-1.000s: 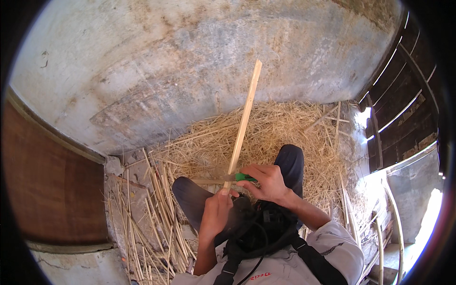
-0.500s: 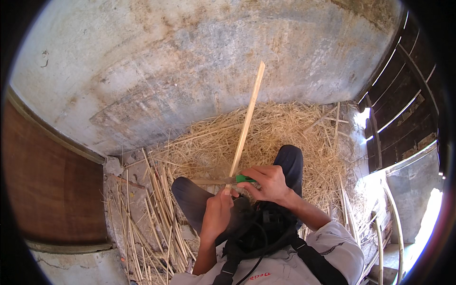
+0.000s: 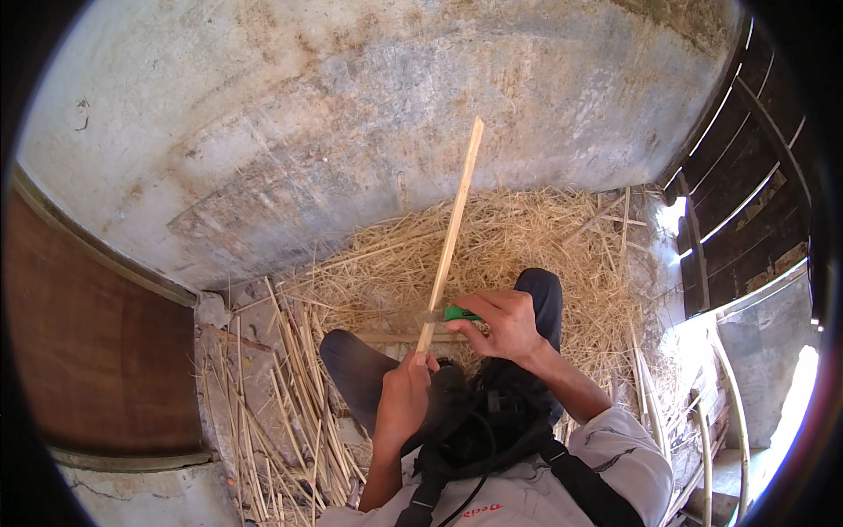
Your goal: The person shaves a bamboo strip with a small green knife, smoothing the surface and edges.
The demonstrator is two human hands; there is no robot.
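Gripping long pale split-cane strip [image 3: 452, 228] at its lower end, left hand [image 3: 404, 400] clenched; right hand [image 3: 505, 325] clasping green-handled knife [image 3: 450, 314] against strip near base, most length seemingly unshaved above straw-littered floor [image 3: 544, 237].

Rough, stained concrete wall [image 3: 369, 114] ahead. Loose straw [image 3: 536, 255] heaped along its base, covering the floor. Reddish-brown panel [image 3: 97, 351] at left. Dark slatted wooden screen [image 3: 746, 176] at right, with bright daylight entering beneath it.
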